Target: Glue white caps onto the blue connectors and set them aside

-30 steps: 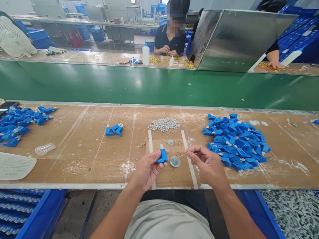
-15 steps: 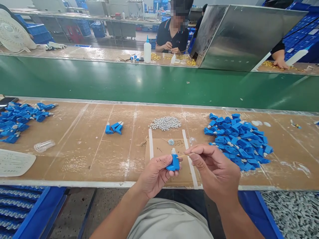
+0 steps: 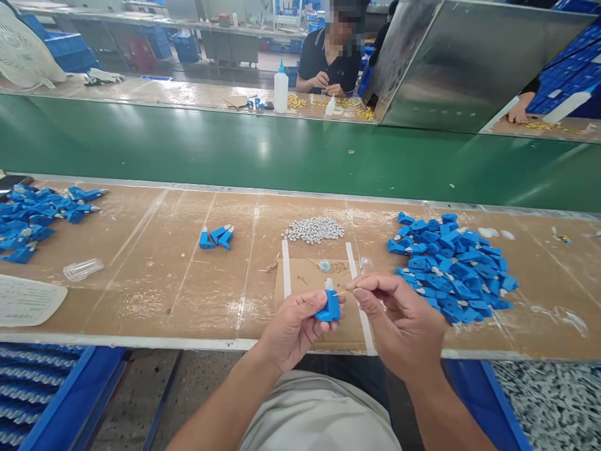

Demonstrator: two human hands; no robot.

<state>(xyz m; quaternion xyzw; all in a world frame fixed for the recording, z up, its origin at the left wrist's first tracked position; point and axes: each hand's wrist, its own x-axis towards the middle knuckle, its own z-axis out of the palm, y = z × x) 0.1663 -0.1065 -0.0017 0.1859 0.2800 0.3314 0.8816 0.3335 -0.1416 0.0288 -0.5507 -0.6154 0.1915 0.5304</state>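
Both hands have come together since a second ago: the left hand point(image 3: 297, 327) has moved rightward with its blue plastic part point(image 3: 332, 308), and the tip of a thin stick point(image 3: 346, 292) now meets that part near its upper edge. From where I stand, the left hand is closed around the part, thumb on one side, holding it roughly upright above a sheet of cardboard point(image 3: 305, 275), its whitish tip pointing away from the wearer. The right hand point(image 3: 407, 322) pinches the stick between thumb and fingertips. Beyond them, small grey pieces point(image 3: 314, 230) lie piled on the brown table point(image 3: 141, 294). A large heap of blue parts point(image 3: 455, 269) sits to the right, just past the right hand; three blue parts point(image 3: 217, 237) lie well apart to the left.
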